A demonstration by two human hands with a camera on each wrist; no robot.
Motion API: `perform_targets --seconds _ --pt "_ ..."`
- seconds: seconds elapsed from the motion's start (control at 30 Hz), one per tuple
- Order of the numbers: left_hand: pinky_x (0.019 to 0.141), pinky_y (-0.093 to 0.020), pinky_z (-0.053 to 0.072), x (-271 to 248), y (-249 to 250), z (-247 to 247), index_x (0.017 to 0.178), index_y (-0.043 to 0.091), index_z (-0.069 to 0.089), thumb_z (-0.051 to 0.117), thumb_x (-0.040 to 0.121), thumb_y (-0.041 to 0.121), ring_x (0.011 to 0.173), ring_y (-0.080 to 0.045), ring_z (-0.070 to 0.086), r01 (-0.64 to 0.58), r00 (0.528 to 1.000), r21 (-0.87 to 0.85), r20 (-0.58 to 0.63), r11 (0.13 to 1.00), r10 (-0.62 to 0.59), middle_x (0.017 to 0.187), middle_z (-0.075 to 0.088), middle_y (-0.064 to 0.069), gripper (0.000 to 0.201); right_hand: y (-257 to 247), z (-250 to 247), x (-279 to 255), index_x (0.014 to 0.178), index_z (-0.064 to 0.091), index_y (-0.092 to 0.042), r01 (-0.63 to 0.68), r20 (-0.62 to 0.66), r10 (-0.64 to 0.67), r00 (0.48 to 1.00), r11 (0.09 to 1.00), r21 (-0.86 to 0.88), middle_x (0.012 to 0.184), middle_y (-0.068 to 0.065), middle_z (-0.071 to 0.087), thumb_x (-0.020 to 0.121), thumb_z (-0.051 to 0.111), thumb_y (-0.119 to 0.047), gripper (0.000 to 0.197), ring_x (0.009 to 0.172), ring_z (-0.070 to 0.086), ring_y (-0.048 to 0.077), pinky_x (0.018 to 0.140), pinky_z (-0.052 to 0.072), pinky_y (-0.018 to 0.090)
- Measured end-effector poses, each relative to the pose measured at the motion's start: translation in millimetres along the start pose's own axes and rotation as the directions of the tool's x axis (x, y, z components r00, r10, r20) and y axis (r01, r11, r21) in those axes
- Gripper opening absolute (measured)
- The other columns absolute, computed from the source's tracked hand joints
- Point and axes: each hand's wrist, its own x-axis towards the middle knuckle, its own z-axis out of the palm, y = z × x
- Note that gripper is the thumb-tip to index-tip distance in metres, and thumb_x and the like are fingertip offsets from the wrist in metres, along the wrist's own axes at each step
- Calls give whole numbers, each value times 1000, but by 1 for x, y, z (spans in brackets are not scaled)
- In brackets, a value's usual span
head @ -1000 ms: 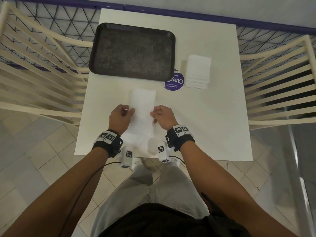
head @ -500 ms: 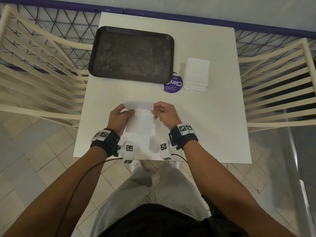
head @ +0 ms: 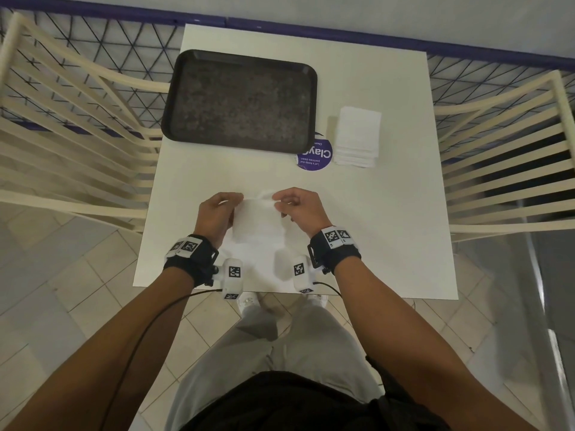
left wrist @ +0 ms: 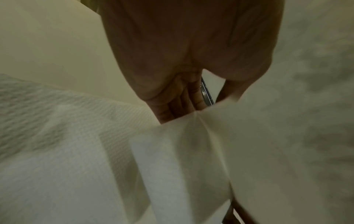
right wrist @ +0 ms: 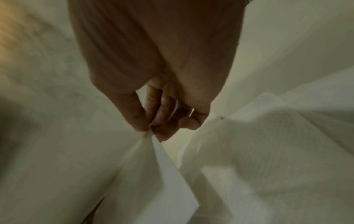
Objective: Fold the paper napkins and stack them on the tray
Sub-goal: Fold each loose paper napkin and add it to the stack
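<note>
Two hands: both grip one napkin (head: 258, 219) at its far corners.
Left hand (head: 214, 214): fingers curled, pinching left corner.
Right hand (head: 298, 208): thumb and forefinger pinching right corner.
Napkin: on surface (head: 389, 228), near edge, well short of tray (head: 239, 99).
Napkin stack (head: 357, 136): right of tray.

Head view dim and evenly lit, soft shadows under the wrists on the white table (head: 389, 237), straight lines bowed toward edges; both wrist views darker, grainy, motion-blurred, the napkin (left wrist: 95, 151) soft and out of focus throughout.
</note>
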Motion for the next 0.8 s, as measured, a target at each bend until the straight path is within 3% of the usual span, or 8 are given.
perform_targets --seconds 0.13,0.37,0.43,0.5,0.57,0.63,0.7,0.8 --pt "88 -39 60 1 -6 -3 111 10 75 75 90 5 85 -20 68 -100 995 130 36 986 96 90 74 -9 22 3 0 3 100 74 -14 27 -13 -28 1000 999 -19 83 6 70 84 73 -2 20 59 61 9 60 47 14" --pt "91 -46 61 1 -6 -3 94 12 79 76 91 15 88 -21 73 -117 993 212 32 970 113 98 78 -9 5 7 1 6 97 75 -22 42 -18 -43 999 997 -57 84 1 71 83 75 -7 21 63 63 12 72 54 24" --pt "91 -48 61 2 -6 -4 91 14 79 75 92 15 88 -22 72 -134 991 256 40 957 128 96 78 -7 5 6 3 6 98 76 -26 39 -22 -41 999 993 -112 86 -4 71 83 76 -15 18 71 64 11 80 54 27" --pt "91 -48 61 4 -6 -5 91 17 80 74 92 21 91 -25 73 -167 986 310 63 936 155 94 79 -4 6 4 7 6 97 76 -33 59 -14 -63 998 972 -227 91 -11 71 82 77 -34 16 86 65 5 88 52 30" --pt "89 -45 61 3 -5 -5 93 19 79 73 92 26 91 -23 73 -211 978 371 91 905 190 93 78 0 9 0 14 6 92 74 -42 87 0 -94 996 928 -362 93 -19 70 77 74 -57 22 94 62 3 91 47 38" --pt "86 -38 59 2 -3 -3 94 19 78 72 94 25 88 -17 71 -256 967 422 111 870 230 94 78 2 9 -6 22 7 86 72 -46 114 14 -123 992 866 -487 94 -20 67 74 68 -67 25 99 58 9 89 36 42" --pt "83 -29 56 0 -1 -1 96 18 77 70 96 24 88 -15 70 -311 950 466 133 828 282 95 77 2 9 -13 28 6 84 72 -43 141 29 -150 988 820 -555 96 -18 66 77 67 -65 25 100 56 13 86 27 41" --pt "72 -10 46 -3 2 2 97 18 75 68 98 20 78 -10 64 -395 914 549 151 737 377 91 74 4 7 -21 33 5 78 69 -41 156 17 -178 984 807 -570 91 -17 67 80 68 -58 17 95 57 11 82 24 39"
